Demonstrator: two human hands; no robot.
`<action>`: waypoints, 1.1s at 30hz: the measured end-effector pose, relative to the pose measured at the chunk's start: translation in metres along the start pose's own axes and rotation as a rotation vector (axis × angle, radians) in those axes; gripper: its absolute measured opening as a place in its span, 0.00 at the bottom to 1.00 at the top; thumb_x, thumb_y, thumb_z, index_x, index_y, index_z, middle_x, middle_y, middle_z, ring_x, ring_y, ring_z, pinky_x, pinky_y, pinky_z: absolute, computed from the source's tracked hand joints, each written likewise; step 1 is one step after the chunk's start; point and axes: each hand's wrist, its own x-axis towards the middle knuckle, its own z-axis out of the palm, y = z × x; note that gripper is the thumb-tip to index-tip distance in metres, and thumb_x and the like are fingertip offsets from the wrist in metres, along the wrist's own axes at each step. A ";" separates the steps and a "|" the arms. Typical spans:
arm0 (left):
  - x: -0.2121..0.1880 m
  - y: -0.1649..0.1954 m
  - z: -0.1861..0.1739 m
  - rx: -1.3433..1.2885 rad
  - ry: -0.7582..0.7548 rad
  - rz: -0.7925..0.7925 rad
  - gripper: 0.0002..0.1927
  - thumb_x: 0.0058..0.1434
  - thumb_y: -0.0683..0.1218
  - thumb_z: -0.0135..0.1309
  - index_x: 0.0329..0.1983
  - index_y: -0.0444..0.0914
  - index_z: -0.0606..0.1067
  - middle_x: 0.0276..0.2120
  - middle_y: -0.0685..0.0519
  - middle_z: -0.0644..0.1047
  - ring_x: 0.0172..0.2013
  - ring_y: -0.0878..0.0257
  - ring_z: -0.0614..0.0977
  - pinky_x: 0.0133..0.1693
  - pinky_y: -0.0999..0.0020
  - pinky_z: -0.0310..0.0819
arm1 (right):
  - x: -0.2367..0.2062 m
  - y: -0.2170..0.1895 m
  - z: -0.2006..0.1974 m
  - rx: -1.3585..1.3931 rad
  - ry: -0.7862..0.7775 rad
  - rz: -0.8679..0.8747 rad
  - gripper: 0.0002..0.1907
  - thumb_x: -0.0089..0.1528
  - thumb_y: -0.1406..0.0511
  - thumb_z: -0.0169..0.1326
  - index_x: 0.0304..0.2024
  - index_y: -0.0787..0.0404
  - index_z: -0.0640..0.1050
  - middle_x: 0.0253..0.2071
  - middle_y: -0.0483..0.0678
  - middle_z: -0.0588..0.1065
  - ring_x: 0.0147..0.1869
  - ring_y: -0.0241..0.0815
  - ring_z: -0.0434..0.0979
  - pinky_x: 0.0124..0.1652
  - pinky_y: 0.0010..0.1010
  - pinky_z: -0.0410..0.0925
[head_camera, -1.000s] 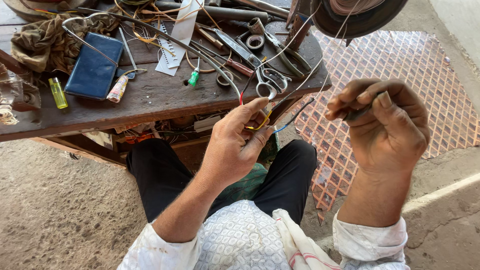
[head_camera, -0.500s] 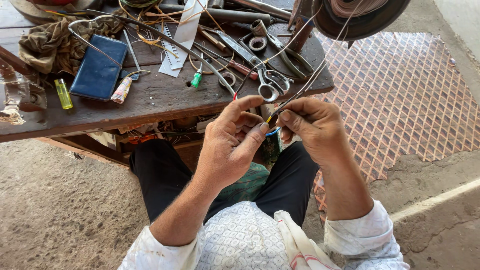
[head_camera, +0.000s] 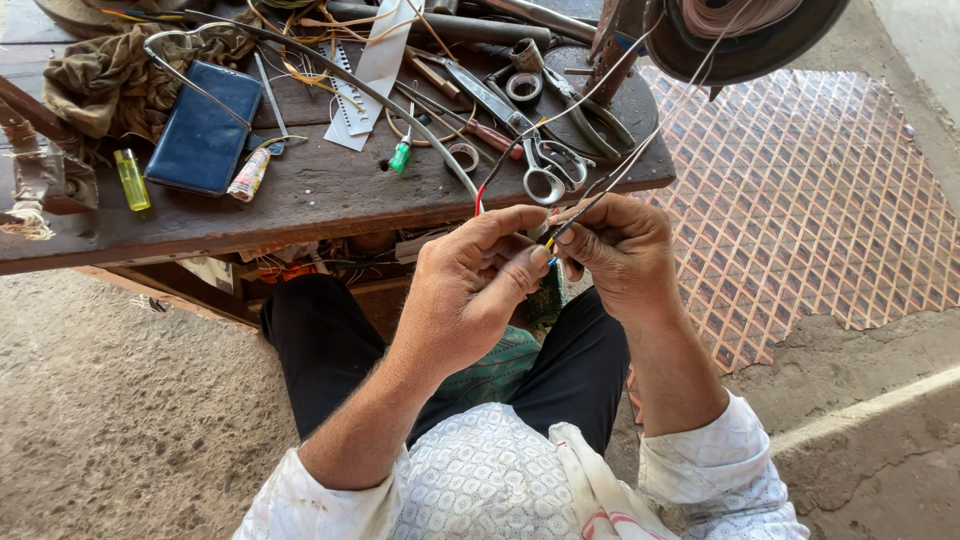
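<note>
My left hand (head_camera: 470, 285) and my right hand (head_camera: 620, 250) meet over my lap, just in front of the wooden workbench (head_camera: 330, 195). Both pinch thin wires (head_camera: 620, 175) that run up to a round coil (head_camera: 745, 30) at the top right. The wire ends between my fingertips show red, yellow and blue insulation. Scissors (head_camera: 545, 165) lie on the bench edge right behind my hands.
The bench holds a dark blue wallet (head_camera: 205, 130), a yellow lighter (head_camera: 131, 179), a rag (head_camera: 110, 70), a green-handled screwdriver (head_camera: 402, 155), pliers, tape rolls and loose wire. A patterned mat (head_camera: 800, 200) covers the ground on the right; bare concrete lies left.
My right hand has come in from the right and joined my left hand on the wires. The view has shifted slightly.
</note>
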 end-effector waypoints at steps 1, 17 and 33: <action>0.001 0.001 0.001 0.001 0.025 -0.048 0.15 0.69 0.39 0.55 0.58 0.32 0.77 0.35 0.55 0.81 0.34 0.75 0.80 0.36 0.78 0.78 | 0.000 0.000 0.000 -0.004 0.001 0.000 0.08 0.65 0.69 0.63 0.44 0.68 0.81 0.36 0.48 0.79 0.33 0.32 0.77 0.29 0.22 0.70; 0.012 0.006 0.001 0.250 0.052 0.046 0.08 0.69 0.41 0.54 0.45 0.32 0.79 0.25 0.57 0.79 0.26 0.75 0.79 0.28 0.78 0.75 | 0.000 0.000 -0.008 -0.060 -0.077 0.059 0.12 0.64 0.67 0.64 0.46 0.69 0.80 0.33 0.48 0.79 0.32 0.30 0.77 0.28 0.19 0.68; 0.007 -0.003 0.003 0.248 0.042 0.161 0.06 0.69 0.40 0.56 0.46 0.33 0.78 0.27 0.58 0.78 0.28 0.77 0.75 0.29 0.79 0.70 | -0.001 -0.014 -0.013 -0.033 -0.157 0.103 0.09 0.67 0.67 0.61 0.44 0.70 0.80 0.31 0.49 0.78 0.28 0.32 0.74 0.26 0.21 0.67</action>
